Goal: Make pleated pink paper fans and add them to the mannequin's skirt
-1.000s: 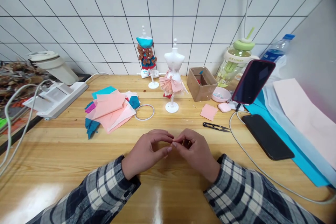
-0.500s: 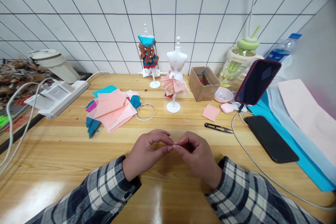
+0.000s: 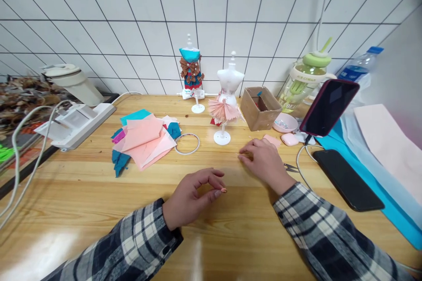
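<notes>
My left hand [image 3: 194, 195] rests low on the wooden table [image 3: 82, 184] and pinches a tiny pink piece [image 3: 223, 190] between thumb and forefinger. My right hand [image 3: 265, 162] lies further back to the right, fingers curled down on the table, beside a pink paper square [image 3: 272, 140] and over the black thread snips [image 3: 290, 167], whose tip alone shows. I cannot see anything held in it. A white mini mannequin [image 3: 227, 96] with a pink pleated paper skirt stands just beyond. Both sleeves are plaid.
A pile of pink and teal paper [image 3: 145, 138] and a white ring [image 3: 187, 144] lie at the left. Behind stand a dressed mannequin [image 3: 190, 70], a cardboard box [image 3: 260, 107], a pink dish [image 3: 285, 123], a green cup [image 3: 305, 79], a propped phone [image 3: 329, 107] and a flat phone [image 3: 347, 178].
My hands were pinched together at the table's middle; now they are apart. The right hand has moved back and right to the snips, while the left keeps the tiny pink piece.
</notes>
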`<state>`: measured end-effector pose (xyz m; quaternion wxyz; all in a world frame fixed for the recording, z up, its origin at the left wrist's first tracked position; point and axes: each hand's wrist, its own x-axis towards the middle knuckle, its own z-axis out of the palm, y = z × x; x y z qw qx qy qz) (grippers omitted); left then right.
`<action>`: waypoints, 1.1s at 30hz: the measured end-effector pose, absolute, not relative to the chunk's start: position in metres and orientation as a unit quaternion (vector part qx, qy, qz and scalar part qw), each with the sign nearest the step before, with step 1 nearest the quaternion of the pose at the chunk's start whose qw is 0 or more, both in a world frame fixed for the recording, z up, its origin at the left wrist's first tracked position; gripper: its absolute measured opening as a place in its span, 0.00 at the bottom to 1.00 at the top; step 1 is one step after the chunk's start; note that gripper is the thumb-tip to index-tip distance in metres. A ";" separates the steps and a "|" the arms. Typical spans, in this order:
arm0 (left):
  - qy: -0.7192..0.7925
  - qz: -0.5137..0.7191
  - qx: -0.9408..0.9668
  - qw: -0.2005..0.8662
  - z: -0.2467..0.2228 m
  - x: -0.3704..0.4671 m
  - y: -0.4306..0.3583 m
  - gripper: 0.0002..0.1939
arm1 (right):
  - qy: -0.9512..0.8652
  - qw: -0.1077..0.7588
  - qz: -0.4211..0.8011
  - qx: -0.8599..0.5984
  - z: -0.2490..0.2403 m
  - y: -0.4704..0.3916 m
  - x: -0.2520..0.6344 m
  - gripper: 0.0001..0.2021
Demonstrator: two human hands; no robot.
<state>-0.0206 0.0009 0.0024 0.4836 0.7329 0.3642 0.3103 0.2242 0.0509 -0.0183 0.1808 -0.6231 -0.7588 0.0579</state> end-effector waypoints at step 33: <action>0.494 0.327 0.629 0.503 -0.005 -0.012 0.005 0.08 | -0.525 0.340 0.540 -0.563 -0.007 -0.013 0.163 0.11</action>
